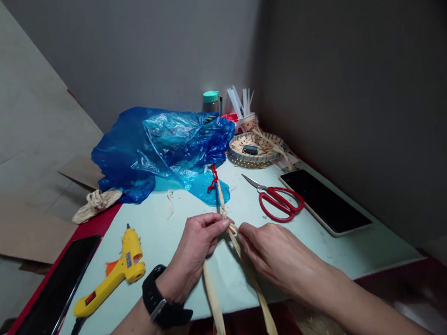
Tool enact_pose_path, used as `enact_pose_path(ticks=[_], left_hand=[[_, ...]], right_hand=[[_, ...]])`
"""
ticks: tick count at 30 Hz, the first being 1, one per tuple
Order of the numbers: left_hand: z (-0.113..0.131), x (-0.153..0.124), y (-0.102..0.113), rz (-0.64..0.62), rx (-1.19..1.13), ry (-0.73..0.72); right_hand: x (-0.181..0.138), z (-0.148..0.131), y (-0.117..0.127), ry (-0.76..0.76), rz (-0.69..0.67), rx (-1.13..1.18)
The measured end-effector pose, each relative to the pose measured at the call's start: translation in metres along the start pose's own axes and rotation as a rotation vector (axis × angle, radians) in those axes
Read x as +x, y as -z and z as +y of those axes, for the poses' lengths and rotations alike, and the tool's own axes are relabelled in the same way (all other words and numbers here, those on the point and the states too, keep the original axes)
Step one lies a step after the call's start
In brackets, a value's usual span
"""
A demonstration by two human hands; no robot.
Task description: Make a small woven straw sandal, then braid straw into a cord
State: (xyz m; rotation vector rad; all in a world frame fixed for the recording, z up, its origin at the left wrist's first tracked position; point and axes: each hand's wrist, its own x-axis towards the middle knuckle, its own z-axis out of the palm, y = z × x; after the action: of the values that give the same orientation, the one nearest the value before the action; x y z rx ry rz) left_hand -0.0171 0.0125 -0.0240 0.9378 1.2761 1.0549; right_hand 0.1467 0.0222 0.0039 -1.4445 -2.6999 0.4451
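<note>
A pale straw-coloured braid [221, 195] runs away from me over the table, its far end tied with a red string [213, 179]. At the near end of the braid, my left hand [201, 237] pinches it between thumb and fingers. Just to the right, my right hand [266, 245] is closed on a strand beside the braid; its fingertips are partly hidden. Two long loose strands hang toward me over the table's front edge, a left strand [213, 302] and a right strand [261, 297]. A black watch is on my left wrist.
Red-handled scissors [279, 202] and a dark tablet [325, 199] lie on the right. On the left are a yellow glue gun [117, 274] and a black phone-like slab [56, 291]. Behind sit a blue plastic bag [157, 148], a woven basket [242, 160] and a cup of white sticks [248, 123].
</note>
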Motion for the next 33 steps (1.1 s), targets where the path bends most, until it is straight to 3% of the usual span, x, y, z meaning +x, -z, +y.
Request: enact_pose_path(ticks=[6, 12, 16, 24, 33], left_hand=[[0.002, 0.0, 0.001, -0.012, -0.037, -0.01], [0.001, 0.001, 0.002, -0.046, -0.071, -0.021], [-0.001, 0.003, 0.003, -0.047, -0.061, -0.012], [-0.002, 0.003, -0.003, -0.02, 0.033, -0.041], [0.0, 0.0, -0.012, 0.039, -0.002, -0.017]], right_hand=[[-0.002, 0.021, 0.023, 0.068, 0.191, 0.159], [0.005, 0.024, 0.003, 0.131, 0.015, 0.452], [0.009, 0.025, -0.005, 0.159, 0.025, 0.547], [0.003, 0.02, 0.004, 0.087, 0.11, 0.241], [-0.005, -0.014, 0.007, 0.034, 0.116, -0.195]])
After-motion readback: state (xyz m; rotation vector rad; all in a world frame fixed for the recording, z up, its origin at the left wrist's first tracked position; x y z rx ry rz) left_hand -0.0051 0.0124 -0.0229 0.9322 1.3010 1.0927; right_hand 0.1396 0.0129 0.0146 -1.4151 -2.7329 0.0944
